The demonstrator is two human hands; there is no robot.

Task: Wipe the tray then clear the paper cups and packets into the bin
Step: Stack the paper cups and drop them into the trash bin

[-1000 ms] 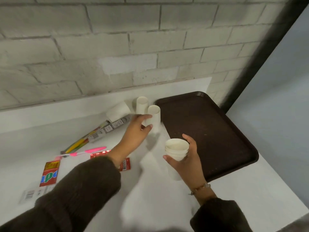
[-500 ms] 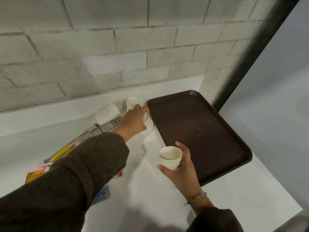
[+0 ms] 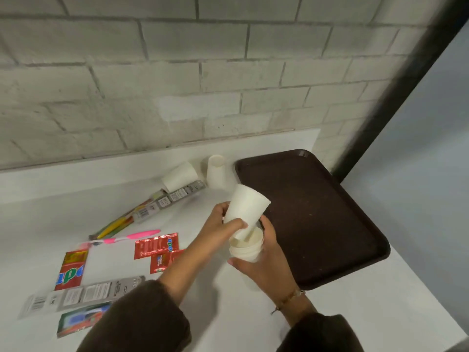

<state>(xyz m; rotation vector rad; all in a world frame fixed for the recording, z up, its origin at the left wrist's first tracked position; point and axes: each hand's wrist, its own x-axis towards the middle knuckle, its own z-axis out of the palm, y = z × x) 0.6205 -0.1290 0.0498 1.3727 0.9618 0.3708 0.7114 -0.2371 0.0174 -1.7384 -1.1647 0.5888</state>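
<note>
Closest in, down at 7 o'clock, there's a grey box (image 3: pixel 83 294) lying flat on the white surface (image 3: pixel 228 326), with a green and red packet (image 3: pixel 81 320) just beside its near edge and a red carton (image 3: pixel 72 269) at 9 o'clock. Right in the middle, the right hand (image 3: pixel 264 265) is wrapped around a short stack of paper cups (image 3: pixel 245 251), holding it upright just off the near-left edge of the tray. The left hand (image 3: pixel 218 226) is pinching a single paper cup (image 3: pixel 247 207) by its lower part, tilted, with its base poking into the mouth of the stack. Left of the hands, around 9 o'clock, two red sachets (image 3: pixel 157 246) overlap each other, and a pink toothbrush (image 3: pixel 127 238) lies just past them. Further out at 10 o'clock there's a long toothbrush pack (image 3: pixel 152 209) running diagonally. The brown tray (image 3: pixel 317 212) sits at 2 o'clock, bare apart from some crumbs. Farthest back, near the brick wall (image 3: pixel 177 72) at 12 o'clock, one cup on its side (image 3: pixel 180 176) touches the far end of that pack, and a standing cup (image 3: pixel 216 171) is just beside the tray's far-left corner.
</note>
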